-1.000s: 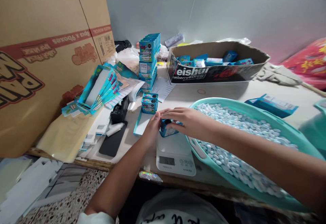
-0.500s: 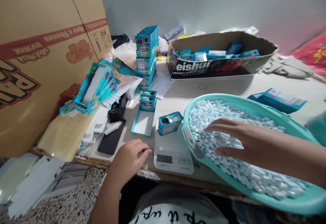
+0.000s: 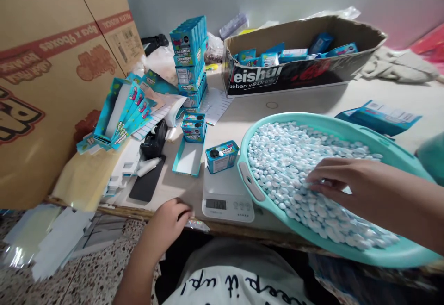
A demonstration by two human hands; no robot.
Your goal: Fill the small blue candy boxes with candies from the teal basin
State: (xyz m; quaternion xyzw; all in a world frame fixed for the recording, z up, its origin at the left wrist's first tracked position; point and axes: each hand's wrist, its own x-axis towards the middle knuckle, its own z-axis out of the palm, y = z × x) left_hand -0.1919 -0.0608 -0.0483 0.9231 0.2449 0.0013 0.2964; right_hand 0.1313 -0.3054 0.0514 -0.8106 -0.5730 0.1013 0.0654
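My right hand [image 3: 333, 180] reaches into a turquoise tub [image 3: 350, 120] heaped with small white and pale-blue candies [image 3: 277, 152]. Its thumb and fingers are pinched together on candies at the surface, their tips partly hidden. To the tub's left, a blue candy box [image 3: 224, 158] stands on a white kitchen scale [image 3: 227, 194], a white candy at the round hole in its top. My left hand [image 3: 169, 221] rests at the table's front edge beside the scale, loosely curved with the thumb apart, holding nothing.
Two small boxes [image 3: 193, 131] stand in an open blue tray [image 3: 187, 161], with stacked trays [image 3: 189, 64] behind. Folded blue trays [image 3: 120, 115] and a black tape dispenser [image 3: 155, 138] lie left. A black carton [image 3: 294, 78] of blue boxes stands at the back, a large cardboard box [image 3: 62, 87] far left.
My right hand has gone down into the candies and drawn its spread fingers together. The left hand stays at the table edge. The whole view has shifted slightly.
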